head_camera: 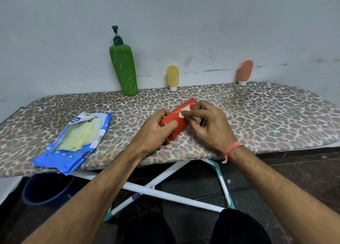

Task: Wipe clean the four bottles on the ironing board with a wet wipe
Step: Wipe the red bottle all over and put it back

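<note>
A red bottle [181,117] lies on its side in the middle of the leopard-print ironing board [266,115]. My left hand [156,131] grips its near end. My right hand [209,126] pinches a small white wet wipe [184,111] against the bottle's upper side. A tall green pump bottle [124,69] leans on the wall at the back. Beside it to the right stands a small yellow bottle [173,77] on its white cap. A small orange bottle [244,71] stands the same way at the far right.
An open blue wet-wipe pack [77,140] with yellowish wipes showing lies on the board's left near edge. Under the board are its white crossed legs [165,192] and a dark blue basin [46,190] on the floor. The grey wall runs right behind the bottles.
</note>
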